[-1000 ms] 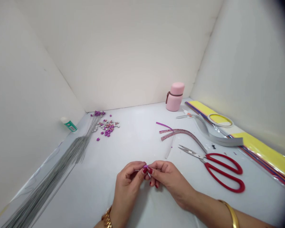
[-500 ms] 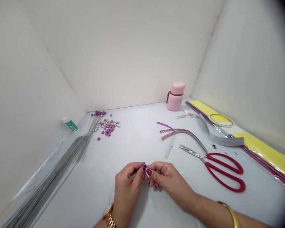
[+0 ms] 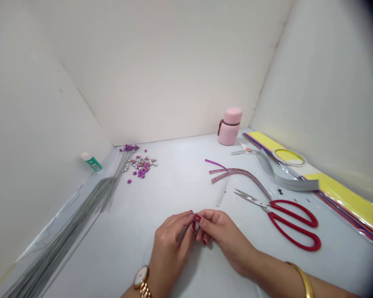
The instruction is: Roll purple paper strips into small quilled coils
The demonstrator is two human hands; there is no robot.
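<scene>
Lower centre of the frame, left hand (image 3: 174,236) and right hand (image 3: 220,229) meet, each grip pinching a small, mostly hidden piece (image 3: 196,226); red-handled scissors (image 3: 261,203) lie right.

You've got the small pale piece (image 3: 197,226) so buried between the fingertips of your left hand (image 3: 172,240) and right hand (image 3: 225,236) that I honestly can't make out its shape. Your long bundle of thin grey wires (image 3: 76,221) and shiny gold bangle (image 3: 303,279) both run off the bottom edge, and the green-and-white plastic tube's (image 3: 95,164) print is way too tiny to read.
</scene>
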